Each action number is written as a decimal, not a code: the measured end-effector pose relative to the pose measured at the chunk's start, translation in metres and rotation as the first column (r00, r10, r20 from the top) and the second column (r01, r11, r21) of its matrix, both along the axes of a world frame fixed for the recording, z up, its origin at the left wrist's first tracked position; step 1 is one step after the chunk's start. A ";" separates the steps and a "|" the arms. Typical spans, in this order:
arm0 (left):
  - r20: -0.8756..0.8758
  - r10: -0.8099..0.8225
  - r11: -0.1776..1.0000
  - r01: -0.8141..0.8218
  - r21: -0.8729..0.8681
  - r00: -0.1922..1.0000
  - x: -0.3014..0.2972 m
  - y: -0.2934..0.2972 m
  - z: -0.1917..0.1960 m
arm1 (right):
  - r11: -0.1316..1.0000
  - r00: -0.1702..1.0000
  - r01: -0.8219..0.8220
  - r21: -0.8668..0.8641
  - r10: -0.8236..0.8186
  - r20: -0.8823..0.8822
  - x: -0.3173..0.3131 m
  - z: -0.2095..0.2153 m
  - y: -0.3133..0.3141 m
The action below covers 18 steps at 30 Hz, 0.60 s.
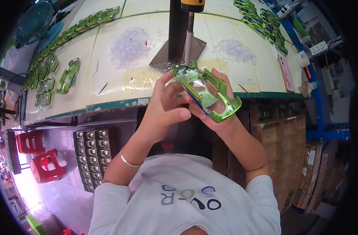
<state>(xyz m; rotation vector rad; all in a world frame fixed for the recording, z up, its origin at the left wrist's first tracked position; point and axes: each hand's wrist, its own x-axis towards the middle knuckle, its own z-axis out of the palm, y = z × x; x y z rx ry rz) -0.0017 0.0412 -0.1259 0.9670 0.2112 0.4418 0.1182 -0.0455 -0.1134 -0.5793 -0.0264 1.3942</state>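
Note:
A shiny green plastic toy car body shell point(204, 96), hollow side up, is tilted above the table's near edge. Its lower part rests in my right hand point(221, 119), which is closed round it, with fingers along both sides. My left hand point(163, 105) has its curled fingers against the shell's far left end, and its thumb stands away from the shell. A vertical powered driver point(189, 43) with a yellow and black body and grey sleeve comes down from above. Its tip meets the shell's far end; the exact contact point is hard to make out.
Behind the shell stands a dark post point(176, 35) on a metal base plate point(196, 47). Piles of small clear plastic pieces point(130, 47) lie on both sides. Green shells point(69, 76) line the table's left and far right. A pink phone point(285, 72) lies right; red stools point(49, 166) stand lower left.

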 end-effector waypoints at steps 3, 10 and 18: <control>0.004 0.016 0.996 -0.017 0.083 1.000 -0.006 -0.003 -0.006 | 0.946 0.976 -0.209 0.247 0.219 -0.013 0.013 -0.011 0.000; 0.044 -0.029 0.979 0.019 0.204 0.999 -0.016 -0.007 -0.001 | 0.879 0.929 -0.254 0.404 0.338 -0.150 0.023 -0.021 0.005; 0.043 -0.085 0.961 0.070 0.266 0.995 -0.016 -0.006 0.001 | 0.843 0.900 -0.271 0.466 0.393 -0.187 0.028 -0.022 0.005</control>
